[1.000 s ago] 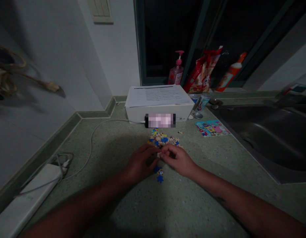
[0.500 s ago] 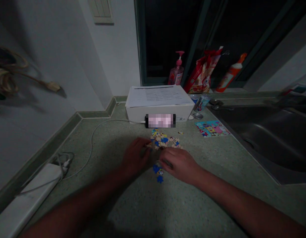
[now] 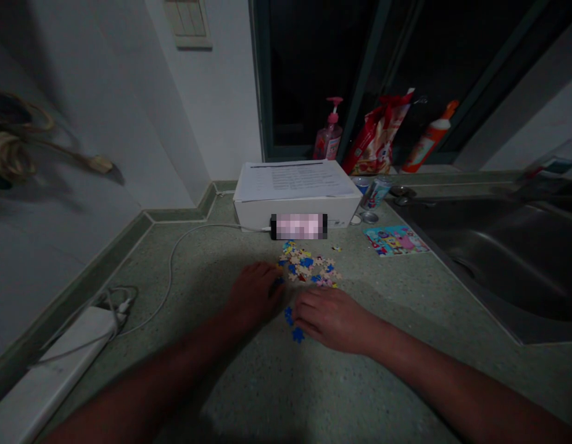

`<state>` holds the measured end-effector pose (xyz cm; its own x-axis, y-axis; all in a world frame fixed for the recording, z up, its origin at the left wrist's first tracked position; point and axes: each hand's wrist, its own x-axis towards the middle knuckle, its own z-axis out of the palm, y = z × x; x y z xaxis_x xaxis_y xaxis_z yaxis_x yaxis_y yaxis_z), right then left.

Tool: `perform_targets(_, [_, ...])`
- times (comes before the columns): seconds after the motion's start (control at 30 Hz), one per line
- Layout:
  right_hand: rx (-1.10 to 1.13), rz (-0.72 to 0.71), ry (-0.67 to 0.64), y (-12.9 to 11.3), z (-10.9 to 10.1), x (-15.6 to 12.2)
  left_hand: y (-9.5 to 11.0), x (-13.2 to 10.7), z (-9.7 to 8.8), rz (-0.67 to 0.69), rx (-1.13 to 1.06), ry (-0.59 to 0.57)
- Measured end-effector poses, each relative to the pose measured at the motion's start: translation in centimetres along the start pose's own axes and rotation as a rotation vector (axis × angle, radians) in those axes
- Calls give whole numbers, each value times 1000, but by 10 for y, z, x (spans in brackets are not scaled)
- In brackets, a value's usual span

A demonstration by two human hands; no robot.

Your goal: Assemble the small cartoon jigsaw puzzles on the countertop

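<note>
A loose heap of multicoloured cardboard jigsaw pieces lies on the speckled green stone surface, at 12 o'clock from the space between the person's hands. The left hand rests at the heap's 9 o'clock edge, its curled fingers touching or just beside the pieces; whether they grip one cannot be told. The right hand lies palm down just below the heap, its fingers extended and open, holding nothing that shows. At their tips, at 9 o'clock, sit two small blue jigsaw pieces, with another blue piece lower down. At 12 o'clock beyond the heap stands a white cardboard box topped by a printed sheet of paper, its text too small to read; a blurred patch covers the box front. Farther back, a pink pump bottle holds pink liquid beside a red printed plastic bag. At 2 o'clock lies a colourful picture card, beside a stainless-steel sink. No brand can be read.
</note>
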<state>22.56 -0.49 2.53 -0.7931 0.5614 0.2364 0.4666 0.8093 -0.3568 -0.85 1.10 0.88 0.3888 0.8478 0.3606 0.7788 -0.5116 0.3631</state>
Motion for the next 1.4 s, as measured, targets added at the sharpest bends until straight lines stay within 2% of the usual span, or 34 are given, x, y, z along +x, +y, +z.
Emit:
perform_targets(0.13, [5,-11,-7,0,-1,0,0,-1,1,15,25,-48])
perform_targets(0.37, [49,19,0,-1,-2,1,-4,-2,3,-1,-42,-16])
perform_targets(0.53, [43,13,17,0,0,1,-5,-1,5,4,-36,-26])
perform_targets(0.8, [-35,-2,-25,0,0,2,-1,0,2,12,-3,-55])
perform_targets(1.03, [-50,12,-34,1,0,0,-5,-1,5,-1,-32,35])
perform_targets(1.23, [-62,-13,-25,4,3,-1,5,1,-5,-77,63,-77])
perform_targets(1.4, [-80,-15,-17,6,4,-2,6,2,-4,-86,88,-87])
